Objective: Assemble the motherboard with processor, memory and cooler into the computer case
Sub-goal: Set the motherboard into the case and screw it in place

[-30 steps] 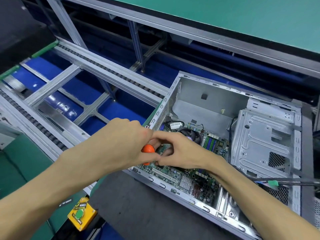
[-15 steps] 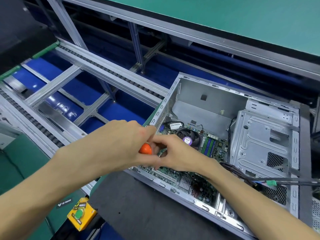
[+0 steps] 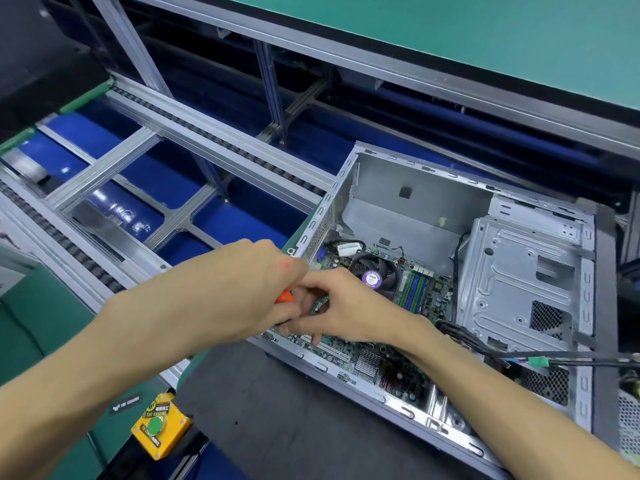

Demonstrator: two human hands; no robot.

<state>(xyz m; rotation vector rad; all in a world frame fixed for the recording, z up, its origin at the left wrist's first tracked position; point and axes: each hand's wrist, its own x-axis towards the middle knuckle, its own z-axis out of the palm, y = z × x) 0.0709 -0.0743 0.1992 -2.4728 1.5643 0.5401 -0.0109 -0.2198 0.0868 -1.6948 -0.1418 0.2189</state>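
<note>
Over the near left corner of the open grey steel computer case (image 3: 408,188), an orange-handled screwdriver (image 3: 284,297) is gripped in the curled fingers of the left hand (image 3: 235,289); only a sliver of its handle is seen, so its shaft and tip are hidden. The right hand (image 3: 346,306) is held just beside it, thumb and fingers bent as if something small is pinched or the shaft steadied, though what is held cannot be told.

The green motherboard (image 3: 367,355) is laid flat on the case floor, its long axis running from the near left wall toward the silver drive cage (image 3: 519,282). The round black cooler fan with a purple label (image 3: 374,277) faces upward, and the blue and green memory sticks (image 3: 414,289) stand beside it.

A slip of the tip is judged the main risk: the board's traces could be scratched, or a screw dropped among the components, if the tool is tilted or pressed unevenly. The loose black cables (image 3: 460,332) near the right forearm could be snagged.
</note>
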